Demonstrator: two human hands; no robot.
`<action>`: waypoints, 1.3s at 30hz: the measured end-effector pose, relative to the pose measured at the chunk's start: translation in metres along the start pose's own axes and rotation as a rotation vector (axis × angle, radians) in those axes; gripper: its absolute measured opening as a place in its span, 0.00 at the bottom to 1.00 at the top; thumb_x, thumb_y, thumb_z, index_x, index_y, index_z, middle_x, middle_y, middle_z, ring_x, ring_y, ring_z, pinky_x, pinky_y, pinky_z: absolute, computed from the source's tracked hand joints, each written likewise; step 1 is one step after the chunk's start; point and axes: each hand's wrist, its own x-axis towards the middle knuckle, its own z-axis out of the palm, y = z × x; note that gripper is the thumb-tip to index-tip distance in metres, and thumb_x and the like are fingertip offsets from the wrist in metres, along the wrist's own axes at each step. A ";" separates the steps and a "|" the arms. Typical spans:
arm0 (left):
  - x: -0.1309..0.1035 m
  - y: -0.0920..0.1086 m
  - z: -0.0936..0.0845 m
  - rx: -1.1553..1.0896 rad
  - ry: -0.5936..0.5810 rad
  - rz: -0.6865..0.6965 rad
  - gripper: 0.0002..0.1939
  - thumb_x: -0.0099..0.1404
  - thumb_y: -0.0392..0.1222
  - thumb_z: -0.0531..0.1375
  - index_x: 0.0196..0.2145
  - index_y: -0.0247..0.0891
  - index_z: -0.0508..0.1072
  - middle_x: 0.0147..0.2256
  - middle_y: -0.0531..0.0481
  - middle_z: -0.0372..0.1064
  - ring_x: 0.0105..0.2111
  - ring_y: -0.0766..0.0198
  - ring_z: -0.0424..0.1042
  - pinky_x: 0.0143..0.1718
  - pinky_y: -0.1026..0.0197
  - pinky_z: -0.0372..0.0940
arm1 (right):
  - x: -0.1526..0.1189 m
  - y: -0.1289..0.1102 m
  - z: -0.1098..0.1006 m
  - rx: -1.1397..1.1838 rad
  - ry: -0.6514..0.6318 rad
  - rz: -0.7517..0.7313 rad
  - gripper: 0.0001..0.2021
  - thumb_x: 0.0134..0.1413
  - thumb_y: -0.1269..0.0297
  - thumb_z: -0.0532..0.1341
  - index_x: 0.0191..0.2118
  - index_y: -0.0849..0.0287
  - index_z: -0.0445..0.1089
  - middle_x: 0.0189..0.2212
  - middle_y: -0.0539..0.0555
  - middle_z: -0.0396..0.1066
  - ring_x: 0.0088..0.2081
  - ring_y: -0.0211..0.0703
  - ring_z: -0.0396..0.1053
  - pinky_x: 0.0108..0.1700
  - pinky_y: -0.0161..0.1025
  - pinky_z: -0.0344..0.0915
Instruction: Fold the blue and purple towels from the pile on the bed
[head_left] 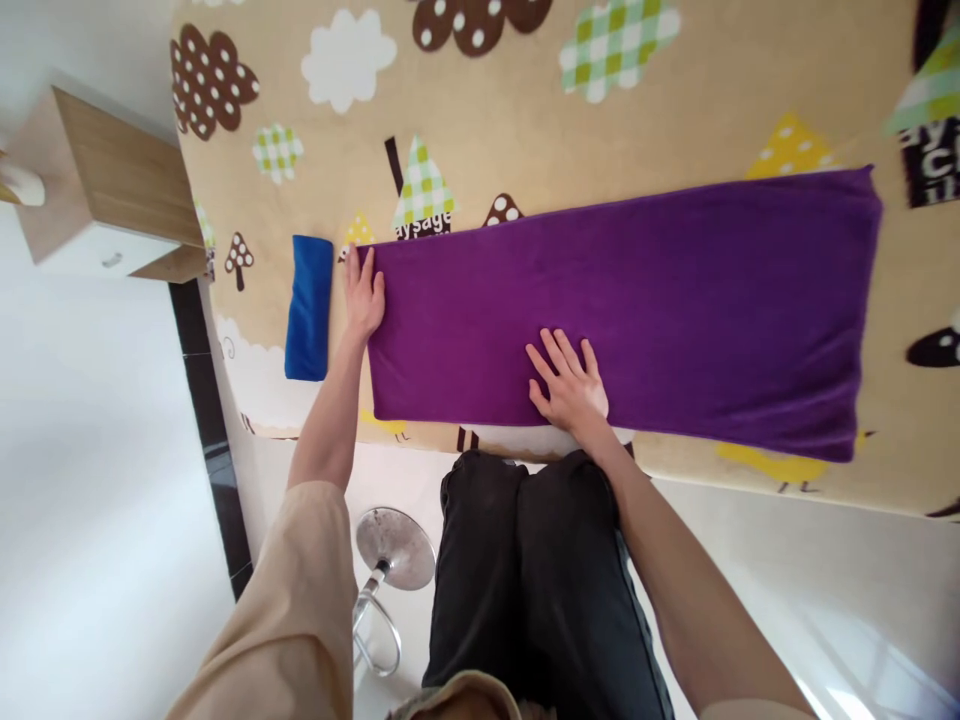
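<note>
A long purple towel (pixel 697 310) lies spread out sideways on the patterned bed cover. At its left end my left hand (pixel 364 295) rests with fingers stretched, touching the edge near the far left corner. My right hand (pixel 568 385) lies flat on the towel, left of its middle and close to the near edge, with the fingers spread. Neither hand grips anything. Just left of my left hand is a folded blue cloth (pixel 308 308), a narrow upright strip apart from the towel. Slight wrinkles show at the towel's right end.
The beige bed cover (pixel 480 120) carries printed clouds, trees and mushrooms. A wooden cabinet (pixel 120 170) with a white drawer stands at the far left. Below the bed's near edge is a round-based metal stool (pixel 395 548), beside my legs (pixel 525 560).
</note>
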 end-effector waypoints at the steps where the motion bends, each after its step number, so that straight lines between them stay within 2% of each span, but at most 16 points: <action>1: 0.000 -0.004 -0.004 -0.017 0.041 -0.019 0.34 0.75 0.61 0.52 0.71 0.41 0.63 0.75 0.40 0.49 0.77 0.50 0.44 0.77 0.42 0.39 | 0.000 0.000 0.000 -0.001 0.000 0.000 0.36 0.63 0.65 0.59 0.76 0.56 0.55 0.78 0.60 0.45 0.77 0.60 0.46 0.76 0.69 0.40; 5: 0.010 -0.022 -0.015 -0.145 0.154 -0.147 0.37 0.70 0.62 0.60 0.69 0.38 0.64 0.63 0.35 0.68 0.64 0.47 0.70 0.68 0.40 0.64 | 0.002 -0.001 -0.002 -0.004 -0.010 -0.004 0.35 0.64 0.65 0.59 0.75 0.56 0.56 0.78 0.59 0.45 0.77 0.59 0.46 0.76 0.68 0.40; 7: 0.019 -0.027 -0.020 -0.185 0.136 -0.195 0.36 0.69 0.59 0.62 0.67 0.35 0.66 0.59 0.33 0.72 0.57 0.47 0.76 0.63 0.42 0.70 | 0.002 -0.001 -0.003 0.001 -0.018 0.005 0.35 0.64 0.65 0.59 0.75 0.56 0.56 0.78 0.59 0.45 0.77 0.59 0.46 0.76 0.69 0.40; 9: 0.022 -0.024 -0.024 -0.170 0.136 -0.225 0.34 0.70 0.57 0.61 0.65 0.34 0.66 0.59 0.32 0.71 0.56 0.46 0.77 0.62 0.42 0.71 | 0.002 -0.001 -0.004 0.013 -0.026 0.017 0.36 0.63 0.65 0.59 0.76 0.55 0.56 0.78 0.59 0.45 0.77 0.60 0.47 0.76 0.69 0.40; 11: 0.014 -0.012 -0.024 -0.108 0.207 -0.230 0.32 0.71 0.53 0.59 0.67 0.35 0.64 0.64 0.31 0.66 0.61 0.46 0.73 0.65 0.42 0.67 | 0.002 -0.002 -0.004 0.021 -0.027 0.023 0.36 0.63 0.65 0.59 0.76 0.55 0.56 0.78 0.59 0.45 0.77 0.61 0.47 0.76 0.70 0.40; 13: -0.002 0.005 -0.018 -0.020 0.288 -0.178 0.32 0.73 0.50 0.56 0.70 0.36 0.60 0.71 0.33 0.57 0.69 0.46 0.63 0.72 0.43 0.59 | 0.002 -0.002 -0.004 0.018 -0.026 0.021 0.36 0.63 0.65 0.59 0.76 0.54 0.56 0.78 0.58 0.46 0.77 0.60 0.47 0.76 0.69 0.40; 14: -0.012 0.014 -0.013 0.023 0.285 -0.125 0.33 0.73 0.50 0.56 0.71 0.37 0.59 0.73 0.34 0.52 0.73 0.48 0.55 0.75 0.43 0.52 | 0.002 -0.002 -0.004 0.015 -0.027 0.021 0.36 0.63 0.65 0.59 0.76 0.55 0.56 0.78 0.58 0.46 0.77 0.60 0.47 0.76 0.69 0.40; 17: -0.031 0.031 0.005 0.084 0.101 0.040 0.34 0.74 0.53 0.54 0.72 0.37 0.59 0.77 0.39 0.43 0.78 0.50 0.38 0.78 0.42 0.35 | 0.003 -0.002 -0.005 0.010 -0.045 0.024 0.36 0.63 0.65 0.59 0.76 0.55 0.56 0.78 0.58 0.45 0.77 0.59 0.46 0.76 0.68 0.39; 19: -0.029 0.030 0.014 0.071 0.013 0.056 0.36 0.75 0.55 0.51 0.74 0.37 0.57 0.77 0.41 0.40 0.78 0.53 0.33 0.78 0.42 0.29 | 0.003 -0.003 -0.006 0.008 -0.054 0.030 0.35 0.64 0.65 0.59 0.76 0.55 0.56 0.78 0.58 0.44 0.77 0.59 0.45 0.77 0.67 0.38; 24: -0.008 0.023 0.021 0.039 0.077 -0.030 0.37 0.76 0.57 0.49 0.76 0.37 0.54 0.78 0.42 0.37 0.78 0.57 0.30 0.77 0.44 0.25 | 0.004 -0.002 -0.007 -0.004 -0.046 0.024 0.34 0.65 0.65 0.58 0.75 0.57 0.56 0.78 0.58 0.44 0.78 0.57 0.44 0.77 0.66 0.38; 26: -0.027 0.034 0.024 0.062 0.092 -0.038 0.38 0.77 0.57 0.47 0.76 0.34 0.53 0.78 0.41 0.36 0.78 0.55 0.28 0.77 0.41 0.23 | 0.005 -0.001 -0.007 -0.004 -0.046 0.021 0.34 0.66 0.64 0.58 0.75 0.56 0.57 0.78 0.58 0.44 0.78 0.57 0.44 0.77 0.66 0.38; 28: -0.067 0.052 0.032 0.101 0.080 -0.036 0.38 0.77 0.55 0.45 0.76 0.32 0.52 0.78 0.39 0.35 0.78 0.52 0.28 0.76 0.39 0.24 | 0.006 -0.001 -0.008 -0.005 -0.052 0.022 0.34 0.66 0.64 0.58 0.75 0.55 0.56 0.78 0.58 0.44 0.78 0.56 0.44 0.77 0.65 0.39; 30: -0.115 0.067 0.042 0.113 0.018 -0.008 0.37 0.77 0.54 0.46 0.77 0.35 0.52 0.78 0.41 0.34 0.78 0.52 0.30 0.77 0.40 0.26 | 0.007 -0.003 -0.008 -0.013 -0.052 0.027 0.33 0.67 0.63 0.57 0.76 0.55 0.56 0.78 0.58 0.44 0.78 0.56 0.44 0.77 0.64 0.39; 33: -0.168 0.076 0.050 0.087 -0.023 -0.030 0.37 0.75 0.53 0.48 0.77 0.38 0.54 0.78 0.43 0.35 0.78 0.49 0.31 0.77 0.38 0.26 | 0.006 -0.009 -0.011 -0.044 -0.050 0.031 0.32 0.70 0.61 0.55 0.76 0.55 0.55 0.78 0.57 0.44 0.78 0.55 0.44 0.78 0.63 0.38; 36: -0.175 0.066 0.049 0.069 -0.017 -0.031 0.38 0.72 0.54 0.51 0.76 0.42 0.56 0.78 0.45 0.37 0.78 0.48 0.32 0.77 0.38 0.26 | 0.006 -0.003 -0.020 -0.098 -0.093 0.004 0.31 0.72 0.57 0.54 0.77 0.53 0.53 0.78 0.56 0.45 0.78 0.54 0.43 0.78 0.62 0.39; 39: -0.158 0.049 0.043 0.060 -0.030 0.032 0.40 0.68 0.56 0.55 0.75 0.48 0.59 0.77 0.51 0.38 0.78 0.50 0.33 0.77 0.41 0.27 | 0.019 0.035 -0.040 -0.192 -0.074 0.062 0.32 0.73 0.52 0.52 0.77 0.52 0.52 0.78 0.55 0.45 0.78 0.55 0.42 0.78 0.64 0.39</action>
